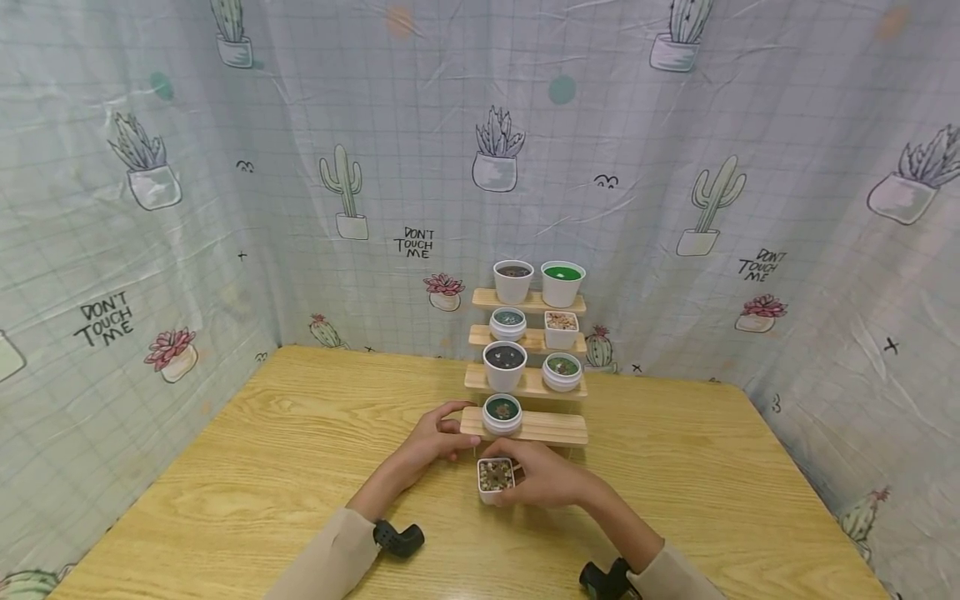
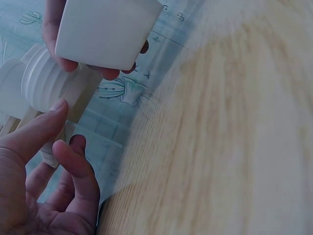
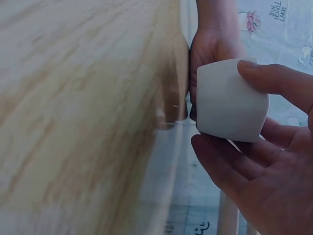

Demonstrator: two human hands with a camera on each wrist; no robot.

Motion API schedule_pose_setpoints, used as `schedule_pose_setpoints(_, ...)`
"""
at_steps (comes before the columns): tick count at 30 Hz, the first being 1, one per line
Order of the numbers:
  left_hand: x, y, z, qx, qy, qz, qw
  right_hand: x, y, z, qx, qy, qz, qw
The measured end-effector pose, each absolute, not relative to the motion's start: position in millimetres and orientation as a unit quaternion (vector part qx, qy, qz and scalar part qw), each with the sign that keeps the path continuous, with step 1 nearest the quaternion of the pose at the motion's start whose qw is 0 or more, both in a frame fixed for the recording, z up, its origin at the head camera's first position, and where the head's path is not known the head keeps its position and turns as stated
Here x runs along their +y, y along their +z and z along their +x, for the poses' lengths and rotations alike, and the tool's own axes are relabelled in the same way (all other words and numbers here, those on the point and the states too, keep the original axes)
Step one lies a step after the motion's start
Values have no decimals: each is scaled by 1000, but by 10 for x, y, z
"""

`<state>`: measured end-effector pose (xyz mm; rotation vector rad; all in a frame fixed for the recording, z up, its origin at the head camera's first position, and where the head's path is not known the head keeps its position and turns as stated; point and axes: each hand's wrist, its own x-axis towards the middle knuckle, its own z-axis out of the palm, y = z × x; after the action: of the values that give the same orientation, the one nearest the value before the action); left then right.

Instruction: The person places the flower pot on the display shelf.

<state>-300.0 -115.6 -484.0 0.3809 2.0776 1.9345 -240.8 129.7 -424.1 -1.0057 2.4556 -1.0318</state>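
Observation:
My right hand (image 1: 551, 477) holds a small square white pot (image 1: 496, 477) filled with pebbles, in front of the lowest step of a wooden tiered plant stand (image 1: 557, 427). In the right wrist view, thumb and fingers grip the white pot (image 3: 230, 105) by its sides, above the tabletop. At the left end of that lowest step, my left hand (image 1: 429, 442) holds the board, thumb at the front edge and index finger behind. Close up in the left wrist view, the left hand (image 2: 54, 171) has curled fingers. A round ribbed pot (image 1: 502, 414) with a dark green top stands on this step.
Higher steps carry a dark-filled pot (image 1: 505, 367), a ribbed pot with green filling (image 1: 562, 372), a square pebble pot (image 1: 561, 330), a bright green-topped pot (image 1: 562, 285) and others. A cactus-print curtain (image 1: 420, 183) hangs behind the wooden table (image 1: 315, 425).

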Motion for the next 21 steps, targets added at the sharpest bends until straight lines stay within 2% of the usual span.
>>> schedule_pose_setpoints(21, -1159, -4861, -3024, 718, 668, 135, 141, 1409, -4077, -2399, 849, -364, -348, 159)
